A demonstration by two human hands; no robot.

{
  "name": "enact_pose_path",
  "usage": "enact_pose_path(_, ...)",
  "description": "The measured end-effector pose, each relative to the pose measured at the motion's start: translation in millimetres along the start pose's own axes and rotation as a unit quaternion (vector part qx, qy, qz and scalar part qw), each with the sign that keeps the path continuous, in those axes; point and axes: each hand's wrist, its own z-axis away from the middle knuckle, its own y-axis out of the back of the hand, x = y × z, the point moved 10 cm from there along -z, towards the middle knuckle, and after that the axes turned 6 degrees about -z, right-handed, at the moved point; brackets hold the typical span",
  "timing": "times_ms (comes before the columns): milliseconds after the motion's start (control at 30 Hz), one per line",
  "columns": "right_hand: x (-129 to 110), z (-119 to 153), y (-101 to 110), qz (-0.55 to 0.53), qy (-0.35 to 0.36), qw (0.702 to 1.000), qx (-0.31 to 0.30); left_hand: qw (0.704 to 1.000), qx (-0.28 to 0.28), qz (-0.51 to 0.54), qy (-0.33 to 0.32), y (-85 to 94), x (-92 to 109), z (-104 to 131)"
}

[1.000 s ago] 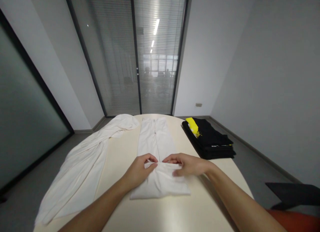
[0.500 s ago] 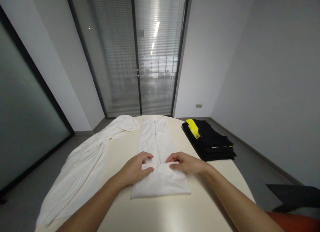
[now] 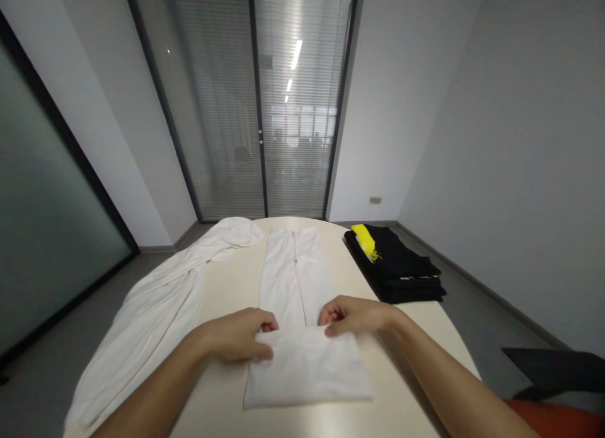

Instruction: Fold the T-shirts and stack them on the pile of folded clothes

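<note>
A long, narrow white garment (image 3: 288,271) lies lengthwise in front of me, with a seam running down its middle. Its near end is doubled over into a flat flap (image 3: 309,375). At the flap's left corner, my left hand (image 3: 241,334) grips the folded edge, thumb on top and fingers curled at the far side. My right hand (image 3: 354,316) pinches the same edge toward the right, its thumb pressing on the cloth.
Another white cloth (image 3: 165,312) lies loosely along the left of the pale round table (image 3: 227,287). Black folded clothes (image 3: 401,261) with a yellow fringed piece (image 3: 363,239) are stacked at the right. A chair (image 3: 558,368) stands at lower right, beyond the table edge.
The garment's near end has slid toward me. Both hands have come nearer with it, and the left hand has moved outward to the flap's left corner.
</note>
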Motion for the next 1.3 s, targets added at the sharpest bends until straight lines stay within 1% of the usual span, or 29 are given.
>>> enact_pose_path(67,2,3,-12,0.002,-0.013,0.999,-0.045,1.000,-0.022,-0.004,0.001,-4.0,5,4)
enact_pose_path(133,4,7,-22,0.005,-0.025,0.996,-0.085,0.998,-0.057,0.001,0.002,-9.5,11,7)
enact_pose_path(200,3,12,-29,0.006,-0.028,0.993,-0.112,0.993,-0.105,0.046,-0.006,-15.7,19,11)
enact_pose_path(233,1,14,-31,0.002,-0.023,0.993,-0.118,0.990,-0.119,0.077,-0.013,-15.8,23,12)
enact_pose_path(267,-4,15,-30,-0.005,-0.012,0.993,-0.119,0.987,-0.116,0.107,-0.020,-12.5,26,11)
enact_pose_path(300,-9,16,-28,-0.014,0.003,0.994,-0.109,0.987,-0.096,0.128,-0.026,-6.1,27,10)
enact_pose_path(333,-15,16,-22,-0.023,0.023,0.996,-0.089,0.988,-0.061,0.142,-0.030,2.8,26,6)
enact_pose_path(367,-22,16,-13,-0.030,0.048,0.997,-0.054,0.988,-0.015,0.148,-0.032,13.1,23,3)
enact_pose_path(433,-35,15,12,-0.034,0.109,0.992,0.054,0.983,0.093,0.155,-0.028,33.5,13,-5)
enact_pose_path(467,-40,15,26,-0.031,0.137,0.983,0.115,0.975,0.148,0.163,-0.023,41.6,6,-8)
enact_pose_path(533,-43,16,47,-0.010,0.180,0.959,0.218,0.954,0.242,0.177,-0.007,51.2,-10,-12)
enact_pose_path(567,-43,16,53,0.005,0.192,0.949,0.249,0.945,0.275,0.177,0.003,51.9,-18,-14)
enact_pose_path(633,-38,10,58,0.039,0.194,0.940,0.277,0.939,0.308,0.155,0.017,47.5,-30,-20)
enact_pose_path(733,-26,1,60,0.078,0.175,0.940,0.282,0.943,0.312,0.115,0.016,38.0,-39,-26)
enact_pose_path(833,-20,-1,63,0.092,0.166,0.939,0.288,0.949,0.300,0.092,0.021,34.2,-41,-28)
enact_pose_path(900,-16,-2,63,0.087,0.147,0.944,0.282,0.959,0.274,0.070,0.030,32.0,-40,-28)
enact_pose_path(1000,-11,-3,54,0.061,0.106,0.965,0.230,0.973,0.226,0.041,0.035,28.5,-34,-25)
enact_pose_path(1067,-12,-2,44,0.042,0.087,0.980,0.177,0.983,0.177,0.037,0.027,23.3,-27,-21)
enact_pose_path(1200,-14,6,17,0.029,0.046,0.996,0.065,0.998,0.035,0.038,0.023,3.8,-11,-11)
enact_pose_path(1267,-15,10,6,0.035,0.029,0.999,0.029,0.999,-0.012,0.035,0.021,-1.5,-3,-4)
enact_pose_path(1300,-16,12,3,0.038,0.025,0.999,0.019,0.999,-0.027,0.039,0.015,-2.3,1,-2)
